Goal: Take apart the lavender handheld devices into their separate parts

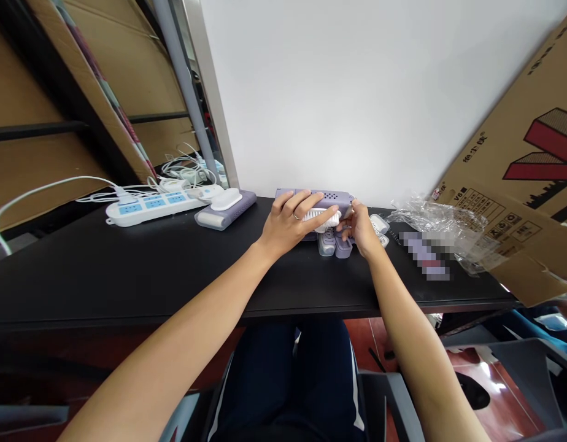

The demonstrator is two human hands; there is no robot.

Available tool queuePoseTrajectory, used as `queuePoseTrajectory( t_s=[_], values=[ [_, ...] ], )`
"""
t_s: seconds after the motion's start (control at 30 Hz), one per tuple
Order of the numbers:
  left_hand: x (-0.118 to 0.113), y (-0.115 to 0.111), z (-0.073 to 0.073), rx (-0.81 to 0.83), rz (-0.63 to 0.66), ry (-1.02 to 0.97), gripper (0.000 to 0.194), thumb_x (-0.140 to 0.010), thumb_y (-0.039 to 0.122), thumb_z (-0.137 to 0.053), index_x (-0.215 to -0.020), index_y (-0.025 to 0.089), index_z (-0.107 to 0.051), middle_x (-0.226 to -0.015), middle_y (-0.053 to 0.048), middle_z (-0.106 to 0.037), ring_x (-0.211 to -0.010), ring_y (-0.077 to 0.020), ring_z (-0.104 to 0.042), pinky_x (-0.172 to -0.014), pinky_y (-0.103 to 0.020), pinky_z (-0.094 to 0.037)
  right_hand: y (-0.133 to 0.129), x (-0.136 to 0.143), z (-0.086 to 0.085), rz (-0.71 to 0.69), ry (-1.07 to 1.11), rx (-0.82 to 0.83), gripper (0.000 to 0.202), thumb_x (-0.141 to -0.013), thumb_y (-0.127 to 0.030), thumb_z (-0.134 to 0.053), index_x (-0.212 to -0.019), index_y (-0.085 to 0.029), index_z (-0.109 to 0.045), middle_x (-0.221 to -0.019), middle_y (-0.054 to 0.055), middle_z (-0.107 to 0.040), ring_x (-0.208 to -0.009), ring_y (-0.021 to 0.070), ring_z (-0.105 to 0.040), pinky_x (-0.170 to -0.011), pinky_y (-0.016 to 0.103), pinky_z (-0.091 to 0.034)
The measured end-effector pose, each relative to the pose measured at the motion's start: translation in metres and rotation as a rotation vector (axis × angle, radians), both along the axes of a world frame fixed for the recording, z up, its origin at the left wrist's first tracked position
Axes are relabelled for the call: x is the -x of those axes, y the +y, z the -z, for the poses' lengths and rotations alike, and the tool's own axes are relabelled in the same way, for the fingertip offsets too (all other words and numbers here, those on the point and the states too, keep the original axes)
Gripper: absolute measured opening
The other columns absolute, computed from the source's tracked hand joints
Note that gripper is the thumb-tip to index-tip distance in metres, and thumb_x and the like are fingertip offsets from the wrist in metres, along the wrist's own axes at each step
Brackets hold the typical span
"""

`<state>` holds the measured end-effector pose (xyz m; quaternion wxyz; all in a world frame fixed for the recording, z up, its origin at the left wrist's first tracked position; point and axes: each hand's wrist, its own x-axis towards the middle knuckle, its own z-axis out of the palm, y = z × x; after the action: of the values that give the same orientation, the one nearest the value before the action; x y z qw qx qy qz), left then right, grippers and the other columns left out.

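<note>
Near the back of the black table, my left hand (pixel 290 222) is closed around a white bristled brush (pixel 321 217), its fingers lying across the front of a purple perforated case (pixel 330 197). At the case's right end is my right hand (pixel 359 228), its fingers bent and the thumb side against the case's edge; what its fingertips hold is too small to tell. Small clear-and-purple containers (pixel 342 245) stand below the hands. Just right of my right hand lie white oval pieces (pixel 380 228).
A white power strip (pixel 157 204) with cables lies at the back left, beside a purple-grey box (pixel 226 210) with a white oval piece on top. Crumpled clear plastic (pixel 442 224) and a large cardboard box (pixel 509 178) are at the right. A white panel (pixel 329 98) rises behind.
</note>
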<state>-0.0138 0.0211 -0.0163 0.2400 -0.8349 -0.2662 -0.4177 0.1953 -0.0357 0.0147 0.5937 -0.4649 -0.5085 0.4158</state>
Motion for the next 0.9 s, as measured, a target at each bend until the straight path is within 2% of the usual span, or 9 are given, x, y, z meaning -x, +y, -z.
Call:
queuePoseTrajectory(
  t_s=[0.17, 0.3, 0.4, 0.57, 0.8, 0.9],
  values=[
    [0.0035, 0.0062, 0.0033, -0.168, 0.000, 0.025, 0.077, -0.101, 0.015, -0.062, -0.159, 0.061, -0.042, -0.149, 0.000, -0.066, -0.141, -0.0224, -0.057, -0.120, -0.048, -0.044, -0.0045, -0.0035, -0.0039, -0.077, 0.054, 0.057, 0.051, -0.091, -0.074, -0.058, -0.100, -0.024, -0.058, -0.076, 0.002, -0.067, -0.062, 0.0170, -0.066, -0.043, 0.024, -0.047],
    [0.0042, 0.0099, 0.0045, -0.184, 0.047, 0.013, 0.085, -0.100, 0.015, -0.066, -0.163, 0.061, -0.035, -0.151, 0.002, -0.065, -0.141, -0.0209, -0.056, -0.123, -0.043, -0.038, -0.0068, -0.0050, -0.0069, -0.120, 0.085, 0.076, 0.042, -0.093, -0.064, -0.060, -0.103, -0.024, -0.058, -0.073, 0.000, -0.065, -0.060, 0.0153, -0.067, -0.048, 0.022, -0.052],
    [0.0035, 0.0090, 0.0031, -0.225, 0.012, 0.025, 0.085, -0.100, 0.013, -0.065, -0.164, 0.060, -0.033, -0.150, 0.002, -0.065, -0.141, -0.0208, -0.055, -0.122, -0.043, -0.038, -0.0051, -0.0043, -0.0058, -0.100, 0.106, 0.077, 0.037, -0.095, -0.060, -0.055, -0.099, -0.023, -0.058, -0.070, 0.000, -0.063, -0.059, 0.0143, -0.064, -0.050, 0.023, -0.054],
    [0.0026, 0.0066, 0.0005, -0.321, -0.011, 0.019, 0.085, -0.098, 0.010, -0.065, -0.162, 0.058, -0.037, -0.147, 0.001, -0.067, -0.141, -0.0202, -0.055, -0.121, -0.042, -0.040, -0.0013, -0.0036, -0.0010, -0.141, 0.097, 0.037, 0.039, -0.095, -0.063, -0.053, -0.094, -0.024, -0.057, -0.070, 0.001, -0.063, -0.061, 0.0157, -0.064, -0.053, 0.025, -0.056],
    [0.0033, 0.0063, -0.0023, -0.277, 0.013, -0.003, 0.087, -0.097, 0.011, -0.068, -0.161, 0.062, -0.038, -0.146, 0.003, -0.067, -0.139, -0.0204, -0.057, -0.120, -0.042, -0.040, -0.0010, -0.0015, 0.0016, -0.154, 0.102, -0.060, 0.044, -0.093, -0.067, -0.056, -0.097, -0.024, -0.061, -0.075, 0.000, -0.065, -0.063, 0.0154, -0.064, -0.058, 0.028, -0.060],
    [0.0043, 0.0053, -0.0033, -0.198, 0.015, 0.008, 0.084, -0.097, 0.013, -0.068, -0.160, 0.062, -0.040, -0.146, 0.003, -0.067, -0.138, -0.0214, -0.057, -0.120, -0.043, -0.040, -0.0020, -0.0005, 0.0005, -0.136, 0.104, -0.068, 0.044, -0.093, -0.066, -0.057, -0.100, -0.023, -0.063, -0.076, 0.001, -0.068, -0.065, 0.0165, -0.066, -0.060, 0.029, -0.062]
  ],
)
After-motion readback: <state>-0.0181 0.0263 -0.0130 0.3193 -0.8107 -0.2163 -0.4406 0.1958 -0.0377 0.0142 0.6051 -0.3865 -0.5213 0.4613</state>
